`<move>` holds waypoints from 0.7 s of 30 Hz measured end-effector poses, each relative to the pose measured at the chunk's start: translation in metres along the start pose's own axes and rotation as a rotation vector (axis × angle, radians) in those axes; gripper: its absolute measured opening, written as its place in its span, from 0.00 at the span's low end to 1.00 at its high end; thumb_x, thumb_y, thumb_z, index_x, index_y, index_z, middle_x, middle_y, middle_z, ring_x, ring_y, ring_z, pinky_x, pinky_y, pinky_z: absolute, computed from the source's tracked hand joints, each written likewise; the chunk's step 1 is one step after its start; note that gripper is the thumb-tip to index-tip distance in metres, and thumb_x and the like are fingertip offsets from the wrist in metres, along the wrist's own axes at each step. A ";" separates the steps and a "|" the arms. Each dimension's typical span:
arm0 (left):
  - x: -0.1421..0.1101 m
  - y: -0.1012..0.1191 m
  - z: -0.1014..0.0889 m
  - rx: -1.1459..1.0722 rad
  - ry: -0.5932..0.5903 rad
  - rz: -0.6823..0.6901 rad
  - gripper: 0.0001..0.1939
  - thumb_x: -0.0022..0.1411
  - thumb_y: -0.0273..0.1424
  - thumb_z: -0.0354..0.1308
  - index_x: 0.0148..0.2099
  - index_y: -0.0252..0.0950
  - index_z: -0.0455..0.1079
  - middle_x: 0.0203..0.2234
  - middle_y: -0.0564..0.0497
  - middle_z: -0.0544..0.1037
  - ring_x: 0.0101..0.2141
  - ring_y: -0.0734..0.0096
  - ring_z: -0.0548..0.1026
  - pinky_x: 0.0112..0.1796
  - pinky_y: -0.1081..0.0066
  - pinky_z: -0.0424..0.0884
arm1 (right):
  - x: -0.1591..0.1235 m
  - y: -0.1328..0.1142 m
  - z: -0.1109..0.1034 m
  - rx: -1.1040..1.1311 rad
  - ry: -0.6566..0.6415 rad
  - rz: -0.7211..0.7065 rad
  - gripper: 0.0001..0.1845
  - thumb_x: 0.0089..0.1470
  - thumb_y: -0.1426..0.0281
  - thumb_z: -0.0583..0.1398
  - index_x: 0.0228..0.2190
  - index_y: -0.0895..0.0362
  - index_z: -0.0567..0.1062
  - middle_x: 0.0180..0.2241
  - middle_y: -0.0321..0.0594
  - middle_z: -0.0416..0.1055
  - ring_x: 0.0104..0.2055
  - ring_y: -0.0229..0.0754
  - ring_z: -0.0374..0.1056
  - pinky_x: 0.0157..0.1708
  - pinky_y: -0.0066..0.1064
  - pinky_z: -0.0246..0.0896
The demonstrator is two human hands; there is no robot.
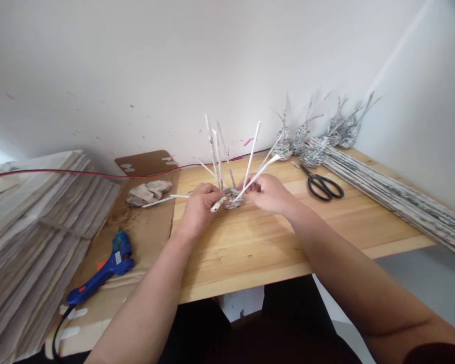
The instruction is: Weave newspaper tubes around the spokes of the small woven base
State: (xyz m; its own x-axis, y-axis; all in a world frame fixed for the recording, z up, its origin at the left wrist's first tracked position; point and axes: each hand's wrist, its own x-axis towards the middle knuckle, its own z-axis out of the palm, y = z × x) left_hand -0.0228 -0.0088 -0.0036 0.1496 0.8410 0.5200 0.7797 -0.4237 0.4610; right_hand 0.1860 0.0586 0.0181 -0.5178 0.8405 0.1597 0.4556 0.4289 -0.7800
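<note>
Between my hands, a small woven base of rolled newspaper (pixel 233 201) rests on the wooden table. Several thin rolled-paper sticks (pixel 254 146) rise from it, fanned out upward. My left hand (pixel 201 205) is closed at its left side, with a stick end poking out by the fingertips. On the other side, my right hand (pixel 264 193) has its fingers pinched at the rim, next to a slanting paper stick (pixel 260 174). Fingers partly hide the weave, so exactly which strands each one grips is unclear.
Black-handled scissors (pixel 325 187) lie to the right. Woven paper pieces (pixel 282 144) stand by the wall, near a long bundle of paper sticks (pixel 387 202). Left are a blue glue gun (pixel 104 270), a crumpled cloth (pixel 149 192), cardboard (pixel 155 222) and stacked paper (pixel 41 227). A red-black wire (pixel 79 173) runs behind.
</note>
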 end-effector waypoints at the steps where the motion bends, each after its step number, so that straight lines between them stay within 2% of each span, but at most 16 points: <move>1: 0.000 0.000 0.000 -0.018 -0.005 -0.007 0.05 0.60 0.28 0.65 0.33 0.42 0.82 0.30 0.50 0.78 0.35 0.67 0.74 0.37 0.69 0.67 | -0.001 -0.001 0.000 -0.048 -0.030 -0.005 0.13 0.49 0.80 0.59 0.35 0.59 0.80 0.26 0.35 0.73 0.25 0.35 0.63 0.28 0.27 0.54; 4: -0.001 0.000 0.000 -0.048 -0.032 -0.038 0.04 0.59 0.29 0.66 0.33 0.41 0.82 0.30 0.50 0.78 0.34 0.68 0.74 0.36 0.70 0.68 | -0.005 -0.003 0.000 -0.172 -0.147 -0.039 0.14 0.50 0.79 0.59 0.37 0.58 0.81 0.27 0.37 0.75 0.27 0.37 0.66 0.28 0.27 0.55; 8: -0.001 -0.005 0.000 -0.055 -0.075 -0.055 0.04 0.60 0.31 0.65 0.34 0.41 0.82 0.31 0.49 0.78 0.34 0.68 0.75 0.37 0.70 0.70 | -0.003 0.003 0.005 -0.273 -0.222 -0.071 0.08 0.52 0.72 0.63 0.34 0.56 0.82 0.30 0.40 0.79 0.30 0.41 0.70 0.29 0.29 0.56; 11: -0.001 -0.011 0.001 -0.054 -0.107 -0.048 0.04 0.59 0.32 0.66 0.35 0.40 0.82 0.32 0.49 0.79 0.35 0.67 0.75 0.39 0.69 0.70 | -0.001 0.007 0.008 -0.175 -0.237 -0.038 0.05 0.54 0.69 0.64 0.32 0.55 0.82 0.30 0.39 0.79 0.30 0.41 0.71 0.30 0.29 0.56; 16: -0.002 -0.014 -0.001 -0.043 -0.151 -0.044 0.03 0.58 0.30 0.67 0.36 0.41 0.82 0.33 0.49 0.80 0.36 0.66 0.76 0.38 0.69 0.70 | -0.004 0.003 0.005 -0.073 -0.257 -0.064 0.06 0.51 0.77 0.63 0.25 0.57 0.79 0.23 0.34 0.73 0.26 0.37 0.65 0.28 0.28 0.52; 21: -0.001 -0.011 -0.001 -0.054 -0.140 -0.065 0.02 0.57 0.29 0.68 0.34 0.39 0.82 0.33 0.49 0.80 0.36 0.66 0.76 0.39 0.69 0.70 | -0.006 0.001 0.006 -0.074 -0.265 -0.062 0.05 0.53 0.70 0.65 0.29 0.57 0.82 0.26 0.37 0.76 0.28 0.39 0.67 0.28 0.29 0.52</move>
State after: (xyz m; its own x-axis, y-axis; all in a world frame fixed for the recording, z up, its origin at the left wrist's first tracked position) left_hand -0.0322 -0.0055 -0.0087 0.1858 0.9043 0.3844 0.7571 -0.3812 0.5306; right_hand 0.1850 0.0524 0.0122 -0.7128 0.7006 0.0343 0.4641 0.5077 -0.7259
